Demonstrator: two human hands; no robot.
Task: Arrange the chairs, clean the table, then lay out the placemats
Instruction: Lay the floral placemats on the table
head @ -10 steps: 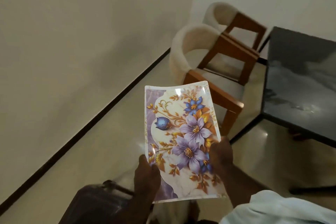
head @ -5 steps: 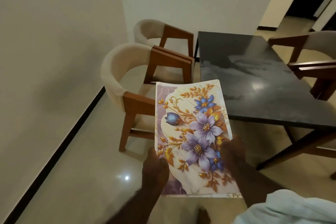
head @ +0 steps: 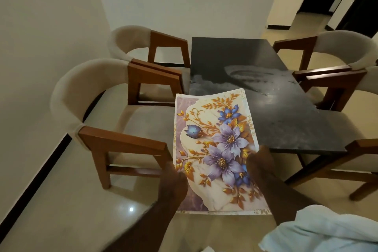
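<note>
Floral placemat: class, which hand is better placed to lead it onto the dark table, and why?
Probably the right hand: it grips the floral placemat on the edge beside the dark table; the left hand grips the edge nearer the armchair.

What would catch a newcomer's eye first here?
The floral placemat dominates the middle foreground, gripped near its lower edges by the left hand and right hand. Behind it stands the dark table, flanked by the left chairs and the right chairs, all with cream backs and wooden arms.
</note>
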